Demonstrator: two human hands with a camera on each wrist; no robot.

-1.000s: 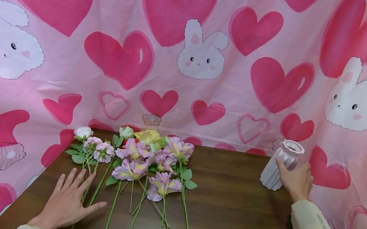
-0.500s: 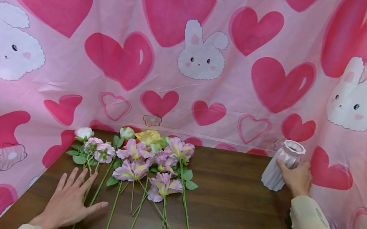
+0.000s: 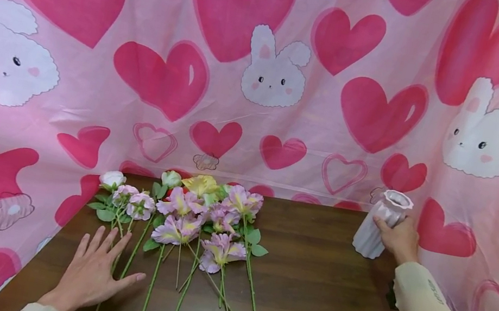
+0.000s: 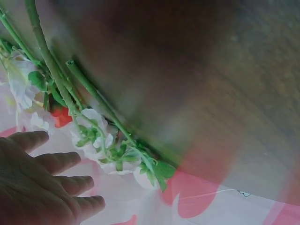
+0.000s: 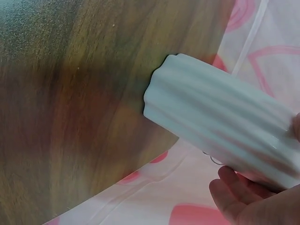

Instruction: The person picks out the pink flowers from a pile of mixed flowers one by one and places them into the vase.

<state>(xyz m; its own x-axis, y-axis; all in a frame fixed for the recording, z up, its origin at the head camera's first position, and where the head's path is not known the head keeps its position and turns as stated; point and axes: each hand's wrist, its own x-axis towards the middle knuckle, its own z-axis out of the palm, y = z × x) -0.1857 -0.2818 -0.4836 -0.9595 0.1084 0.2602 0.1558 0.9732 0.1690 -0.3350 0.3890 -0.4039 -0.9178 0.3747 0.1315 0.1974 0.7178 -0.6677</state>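
Observation:
My right hand (image 3: 400,239) grips a white fluted vase (image 3: 371,235) with a scalloped rim, thumb on its near side. The vase stands at the far right of the table; its ribbed side (image 5: 220,117) and base fill much of the right wrist view. On the left, my left hand (image 3: 88,274) lies with fingers spread, over the lower stems of the pale pink flowers (image 3: 141,205). In the left wrist view its straight fingers (image 4: 61,161) hold nothing. Purple-and-yellow flowers (image 3: 223,253), a yellow flower (image 3: 201,186) and a white flower (image 3: 113,179) lie beside it.
The flowers' long green stems (image 3: 255,299) point toward the table's front, some crossing. A dark wooden table (image 3: 305,297) carries everything. Pink cloth (image 3: 317,106) with hearts and rabbits hangs behind and on both sides. A small dark object (image 3: 391,296) sits partly behind the right sleeve.

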